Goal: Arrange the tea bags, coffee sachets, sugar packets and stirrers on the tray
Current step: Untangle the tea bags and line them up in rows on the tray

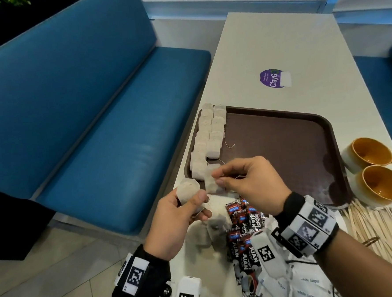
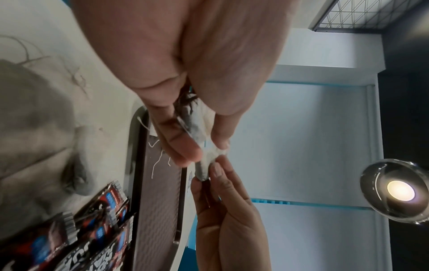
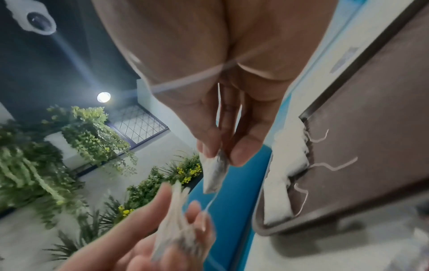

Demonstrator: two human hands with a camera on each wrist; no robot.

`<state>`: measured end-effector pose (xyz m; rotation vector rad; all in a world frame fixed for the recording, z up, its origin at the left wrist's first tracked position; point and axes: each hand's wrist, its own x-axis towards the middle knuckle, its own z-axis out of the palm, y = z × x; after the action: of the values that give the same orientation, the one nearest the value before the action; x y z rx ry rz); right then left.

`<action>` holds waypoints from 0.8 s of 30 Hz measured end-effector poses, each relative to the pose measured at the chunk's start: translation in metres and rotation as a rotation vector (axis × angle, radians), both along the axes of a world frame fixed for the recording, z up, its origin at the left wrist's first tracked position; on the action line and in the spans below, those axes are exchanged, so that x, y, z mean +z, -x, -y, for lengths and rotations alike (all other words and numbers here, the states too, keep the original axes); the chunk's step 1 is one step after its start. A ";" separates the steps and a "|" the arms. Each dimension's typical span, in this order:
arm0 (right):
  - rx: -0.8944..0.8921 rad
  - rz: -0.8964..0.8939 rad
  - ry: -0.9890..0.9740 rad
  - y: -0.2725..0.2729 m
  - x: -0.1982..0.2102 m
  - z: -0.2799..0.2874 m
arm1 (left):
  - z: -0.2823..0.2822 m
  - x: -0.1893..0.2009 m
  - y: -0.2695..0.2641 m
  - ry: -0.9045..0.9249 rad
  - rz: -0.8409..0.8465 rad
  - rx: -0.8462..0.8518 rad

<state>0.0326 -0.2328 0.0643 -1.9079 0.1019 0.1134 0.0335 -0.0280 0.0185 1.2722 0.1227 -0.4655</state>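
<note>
While each hand's grip pinches a tea bag, left hand (image 1: 172, 221) and right hand (image 1: 252, 181) hover over the tray (image 1: 282, 143) edge.

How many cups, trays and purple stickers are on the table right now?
cups: 2
tray: 1
purple sticker: 1
Total: 4
</note>
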 end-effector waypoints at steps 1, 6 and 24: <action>-0.023 -0.002 0.029 -0.006 -0.001 0.004 | -0.002 -0.003 -0.001 0.007 -0.013 0.020; -0.154 -0.041 0.139 -0.045 -0.019 0.022 | -0.015 -0.013 -0.005 0.013 -0.057 0.044; -0.109 -0.188 0.331 -0.108 -0.067 0.019 | -0.027 -0.021 -0.007 -0.077 -0.066 0.017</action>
<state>0.1407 -0.2516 -0.0031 -2.2129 0.3706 0.2132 0.0408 -0.0013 -0.0025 1.3305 0.2089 -0.4921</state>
